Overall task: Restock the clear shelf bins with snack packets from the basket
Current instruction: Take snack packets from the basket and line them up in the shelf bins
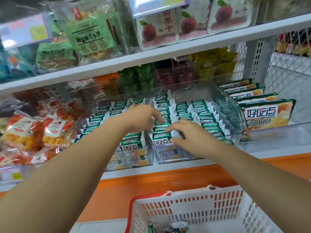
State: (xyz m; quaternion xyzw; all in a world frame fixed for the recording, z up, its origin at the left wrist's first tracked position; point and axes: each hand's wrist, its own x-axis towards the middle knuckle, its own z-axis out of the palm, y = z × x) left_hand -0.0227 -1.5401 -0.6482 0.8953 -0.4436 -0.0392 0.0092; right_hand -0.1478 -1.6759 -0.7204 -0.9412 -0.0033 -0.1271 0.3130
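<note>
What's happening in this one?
A person stands at a snack shelf, both hands over a clear bin of green-and-white packets. The left hand touches the row with loose fingers; the right hand rests on the front packets, grip unclear. The white basket below holds only a few leftover packets.
</note>
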